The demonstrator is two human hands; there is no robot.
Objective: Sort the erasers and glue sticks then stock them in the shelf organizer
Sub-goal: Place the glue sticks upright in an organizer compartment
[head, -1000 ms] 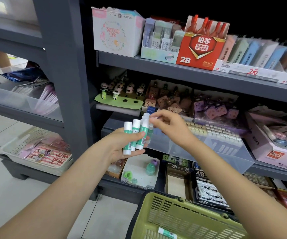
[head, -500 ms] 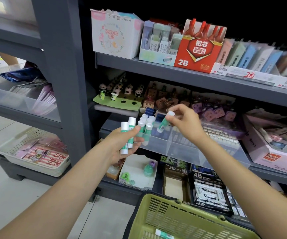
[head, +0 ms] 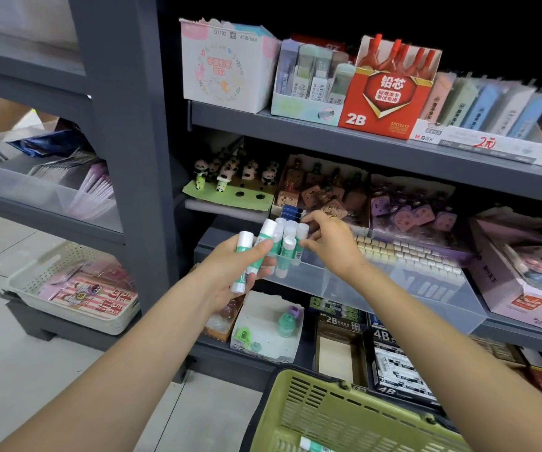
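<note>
So right now the left hand (head: 230,265) is curled round a couple of glue sticks (head: 247,256), white caps up, green labels showing, held just in front of the clear shelf organizer (head: 299,278). The right hand (head: 331,243) is at the organizer's left compartment, fingers loosely bent around the tops of the standing sticks (head: 291,244) already parked in there. I honestly can't tell if it's pinching one or just nudging them straight, the caps hide the fingertips.

My take on doing this step well: keep feeding one stick at a time from the left-hand bundle, cap up, and tuck each one tight against the ones already standing so the row doesn't topple. These things are light and tall, so they'll domino if you bump them. Steadying the group with the right hand while the next one drops in seems smart.

Keep them in that left compartment only. The erasers (head: 403,252) sit in the section to the right, and mixing them defeats the sorting.

Also there's at least one more glue stick lying in the green basket (head: 344,415) at the bottom of view, so I'd guess the job isn't nearly finished, don't forget that one
</note>
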